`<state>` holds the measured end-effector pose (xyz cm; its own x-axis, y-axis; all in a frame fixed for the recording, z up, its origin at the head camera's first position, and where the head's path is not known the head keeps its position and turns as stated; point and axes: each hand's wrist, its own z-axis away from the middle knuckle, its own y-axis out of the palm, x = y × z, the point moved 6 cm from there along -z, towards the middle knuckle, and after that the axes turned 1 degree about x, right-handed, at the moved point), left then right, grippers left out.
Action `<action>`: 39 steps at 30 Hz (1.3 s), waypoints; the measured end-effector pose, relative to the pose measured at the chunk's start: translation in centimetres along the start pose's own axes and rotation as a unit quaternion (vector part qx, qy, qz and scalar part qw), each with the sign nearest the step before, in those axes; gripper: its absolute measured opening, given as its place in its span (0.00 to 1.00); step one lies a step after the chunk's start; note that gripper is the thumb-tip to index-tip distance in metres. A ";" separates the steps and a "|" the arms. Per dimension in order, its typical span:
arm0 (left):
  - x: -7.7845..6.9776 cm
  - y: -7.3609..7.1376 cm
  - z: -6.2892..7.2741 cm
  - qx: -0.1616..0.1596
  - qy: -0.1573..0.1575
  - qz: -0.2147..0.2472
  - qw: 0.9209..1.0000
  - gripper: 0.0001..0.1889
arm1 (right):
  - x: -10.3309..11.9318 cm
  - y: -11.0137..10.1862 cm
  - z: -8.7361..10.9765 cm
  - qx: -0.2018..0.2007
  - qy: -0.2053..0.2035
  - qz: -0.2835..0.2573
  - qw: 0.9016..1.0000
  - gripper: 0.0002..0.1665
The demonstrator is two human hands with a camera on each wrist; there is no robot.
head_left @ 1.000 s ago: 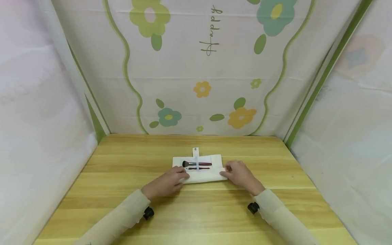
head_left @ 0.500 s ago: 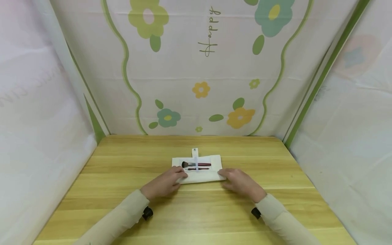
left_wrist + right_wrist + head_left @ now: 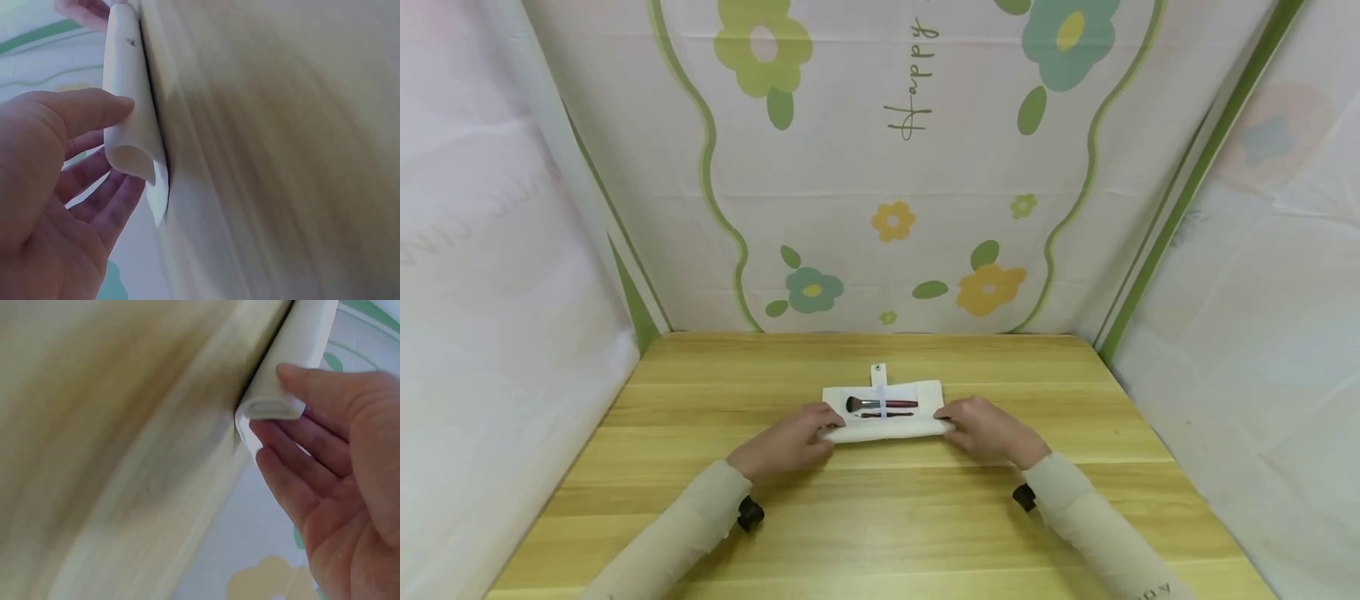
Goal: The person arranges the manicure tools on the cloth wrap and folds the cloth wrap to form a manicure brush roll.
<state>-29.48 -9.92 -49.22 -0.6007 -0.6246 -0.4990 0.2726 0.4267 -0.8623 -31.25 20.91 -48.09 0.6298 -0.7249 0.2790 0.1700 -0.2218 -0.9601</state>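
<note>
A white brush roll (image 3: 886, 429) lies on the table, its near edge curled into a tube. A makeup brush (image 3: 904, 403) with a dark red handle and a thinner dark red tool (image 3: 895, 414) lie across its inner face, under a pale band. My left hand (image 3: 786, 440) grips the left end of the tube; in the left wrist view its thumb presses the outside of the rolled part (image 3: 128, 78), fingers behind. My right hand (image 3: 992, 429) pinches the right end. The right wrist view shows thumb and fingers about the hollow end of the roll (image 3: 284, 381).
A strap (image 3: 878, 375) with a snap button sticks out from the roll's far side. The wooden table (image 3: 880, 525) ends at a flower-printed cloth wall (image 3: 835, 167). Other cloth walls stand to the left (image 3: 497, 292) and right (image 3: 1240, 292).
The near edge of the brush roll has curled a little farther away from me, leaving it narrower. My right hand has shifted its hold at the right end, and my left hand has moved slightly left.
</note>
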 end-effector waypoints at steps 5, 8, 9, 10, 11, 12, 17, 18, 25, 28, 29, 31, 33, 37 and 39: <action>1.4 -0.5 -0.1 -0.013 -0.012 0.068 0.998 0.15 | -1.7 -0.4 -0.6 0.014 0.018 -0.088 0.996 0.18; 2.3 -0.8 -0.2 -0.016 -0.020 0.112 0.993 0.14 | -3.2 -0.4 -1.1 0.002 0.039 -0.143 0.989 0.15; 2.6 -0.8 -0.2 -0.017 -0.025 0.126 0.992 0.14 | -3.7 -0.3 -1.3 -0.002 0.048 -0.161 0.986 0.15; 3.0 -0.8 -0.3 -0.018 -0.029 0.134 0.990 0.13 | -4.1 -0.3 -1.4 -0.007 0.055 -0.178 0.982 0.14; 3.3 -0.8 -0.3 -0.018 -0.036 0.143 0.989 0.13 | -4.5 -0.2 -1.6 -0.011 0.064 -0.192 0.979 0.15; 3.7 -0.8 -0.4 -0.020 -0.046 0.153 0.987 0.13 | -4.9 -0.1 -1.7 -0.013 0.073 -0.206 0.976 0.16; 4.9 -0.9 -0.5 -0.033 -0.086 0.183 0.979 0.15 | -6.0 0.5 -2.2 -0.023 0.119 -0.293 0.948 0.23; 5.0 -0.9 -0.6 -0.037 -0.096 0.187 0.977 0.16 | -6.2 0.7 -2.4 -0.026 0.128 -0.312 0.941 0.23; 5.3 -1.3 -0.9 -0.072 -0.146 0.207 0.965 0.21 | -6.8 1.3 -3.2 -0.052 0.181 -0.364 0.912 0.23; 5.4 -1.3 -1.1 -0.084 -0.160 0.226 0.957 0.21 | -7.0 1.5 -3.5 -0.059 0.207 -0.360 0.908 0.22; 5.4 -1.3 -1.2 -0.087 -0.160 0.229 0.956 0.21 | -7.0 1.5 -3.7 -0.061 0.213 -0.357 0.907 0.22; 5.5 -1.3 -1.4 -0.091 -0.167 0.234 0.953 0.20 | -7.0 1.5 -3.9 -0.063 0.225 -0.349 0.908 0.21; 5.5 -1.3 -1.6 -0.096 -0.177 0.228 0.953 0.19 | -7.0 1.4 -4.2 -0.067 0.240 -0.339 0.907 0.20; 5.0 -1.7 -2.2 -0.110 -0.178 0.144 0.967 0.20 | -6.9 1.1 -4.5 -0.075 0.267 -0.313 0.909 0.22; 4.1 -2.0 -2.9 -0.114 -0.158 0.079 0.978 0.20 | -6.9 0.9 -4.5 -0.079 0.279 -0.302 0.908 0.22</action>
<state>-34.66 -11.47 -49.36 -0.2928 -0.6950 -0.6567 0.1466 0.6460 -0.7491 -38.87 22.77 -50.83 -0.0318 -0.6473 0.7616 0.2176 -0.7482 -0.6268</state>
